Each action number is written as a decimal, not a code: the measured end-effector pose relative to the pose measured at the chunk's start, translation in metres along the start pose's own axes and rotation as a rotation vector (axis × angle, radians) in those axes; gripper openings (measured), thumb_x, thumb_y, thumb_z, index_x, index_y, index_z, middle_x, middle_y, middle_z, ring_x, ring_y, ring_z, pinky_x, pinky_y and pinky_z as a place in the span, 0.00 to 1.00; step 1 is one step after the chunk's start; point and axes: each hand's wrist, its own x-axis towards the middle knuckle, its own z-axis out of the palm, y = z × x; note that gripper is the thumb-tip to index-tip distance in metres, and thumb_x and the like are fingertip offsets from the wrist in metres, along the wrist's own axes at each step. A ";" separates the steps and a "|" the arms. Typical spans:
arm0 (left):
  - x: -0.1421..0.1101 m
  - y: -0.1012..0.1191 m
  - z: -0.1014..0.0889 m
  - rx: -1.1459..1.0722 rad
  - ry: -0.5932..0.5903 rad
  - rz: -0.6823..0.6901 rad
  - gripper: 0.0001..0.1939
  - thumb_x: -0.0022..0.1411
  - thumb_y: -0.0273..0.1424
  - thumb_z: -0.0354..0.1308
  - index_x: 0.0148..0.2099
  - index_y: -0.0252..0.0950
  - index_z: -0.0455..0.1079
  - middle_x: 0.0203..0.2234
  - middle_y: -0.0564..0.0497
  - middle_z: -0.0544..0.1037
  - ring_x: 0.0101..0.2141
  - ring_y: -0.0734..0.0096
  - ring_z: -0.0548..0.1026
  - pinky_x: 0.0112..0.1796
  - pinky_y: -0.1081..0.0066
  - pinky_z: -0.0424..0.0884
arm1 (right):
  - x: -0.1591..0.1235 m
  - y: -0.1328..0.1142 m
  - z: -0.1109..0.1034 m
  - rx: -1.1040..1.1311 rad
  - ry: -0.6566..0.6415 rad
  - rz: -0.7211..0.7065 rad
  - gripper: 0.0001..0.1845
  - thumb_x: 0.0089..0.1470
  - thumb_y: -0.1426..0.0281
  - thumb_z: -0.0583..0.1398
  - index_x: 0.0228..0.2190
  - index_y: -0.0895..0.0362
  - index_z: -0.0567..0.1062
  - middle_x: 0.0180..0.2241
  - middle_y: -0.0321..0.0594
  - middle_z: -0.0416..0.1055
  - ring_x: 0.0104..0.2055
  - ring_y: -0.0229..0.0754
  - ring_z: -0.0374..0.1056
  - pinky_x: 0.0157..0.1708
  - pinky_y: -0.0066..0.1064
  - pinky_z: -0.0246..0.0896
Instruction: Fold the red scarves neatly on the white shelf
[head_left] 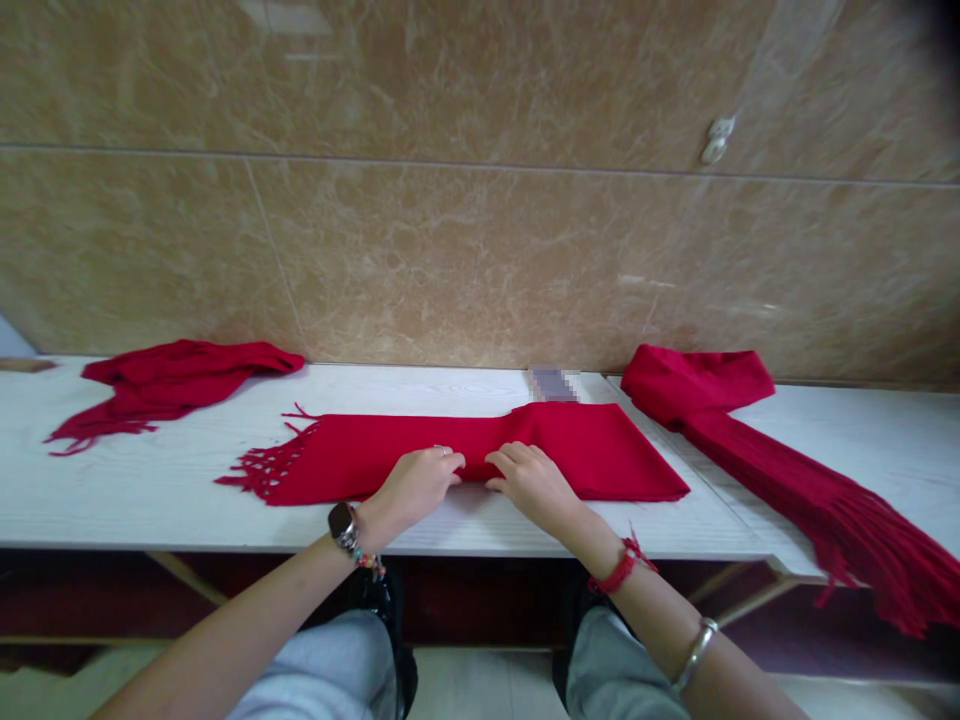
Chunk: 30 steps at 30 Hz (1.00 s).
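Note:
A folded red scarf [577, 445] lies lengthwise on the white table, its fringe spread at the left end and a smooth fold at the right. Near its middle, my left hand [421, 482] has its fingers curled around the near edge of the cloth. A short gap to the right, my right hand [534, 485] pinches the same edge, fingers on top and thumb low at the front. The scarf's near edge bunches slightly upward between the two hands. What the fingertips do under the cloth is partly hidden.
At the left, a crumpled red scarf [187, 380] rests by the wall. Another red scarf [720, 420], its top looped, trails over the front edge at the right. A blurred rectangular item [553, 384] sits behind the folded scarf. The white table [480, 535] meets a marble-patterned wall [450, 260].

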 end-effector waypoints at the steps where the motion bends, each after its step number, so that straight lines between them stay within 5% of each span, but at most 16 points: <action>1: 0.000 0.000 0.000 0.008 0.001 0.010 0.07 0.62 0.25 0.51 0.41 0.34 0.68 0.35 0.48 0.75 0.38 0.66 0.73 0.39 0.69 0.68 | 0.000 -0.002 0.001 0.003 0.012 -0.008 0.08 0.51 0.69 0.60 0.36 0.58 0.72 0.33 0.42 0.70 0.37 0.44 0.65 0.34 0.33 0.55; 13: -0.007 -0.009 -0.002 0.083 -0.078 0.141 0.08 0.61 0.23 0.50 0.42 0.33 0.69 0.37 0.47 0.73 0.39 0.66 0.72 0.39 0.69 0.68 | -0.006 -0.007 0.019 0.013 0.028 -0.058 0.07 0.54 0.77 0.56 0.27 0.58 0.73 0.28 0.38 0.70 0.32 0.39 0.64 0.32 0.30 0.54; 23: -0.016 -0.015 -0.003 0.120 -0.059 0.196 0.08 0.61 0.22 0.50 0.38 0.35 0.69 0.33 0.50 0.73 0.31 0.69 0.72 0.31 0.72 0.67 | -0.008 -0.011 0.022 0.000 0.141 -0.141 0.08 0.54 0.77 0.56 0.33 0.58 0.74 0.31 0.41 0.70 0.32 0.40 0.63 0.32 0.30 0.55; 30: -0.013 -0.022 0.005 0.056 -0.045 0.162 0.09 0.63 0.24 0.49 0.37 0.33 0.70 0.31 0.50 0.74 0.32 0.70 0.72 0.34 0.72 0.68 | 0.007 -0.035 0.015 0.044 -0.006 0.003 0.06 0.54 0.74 0.56 0.29 0.57 0.74 0.29 0.39 0.70 0.33 0.40 0.64 0.33 0.29 0.55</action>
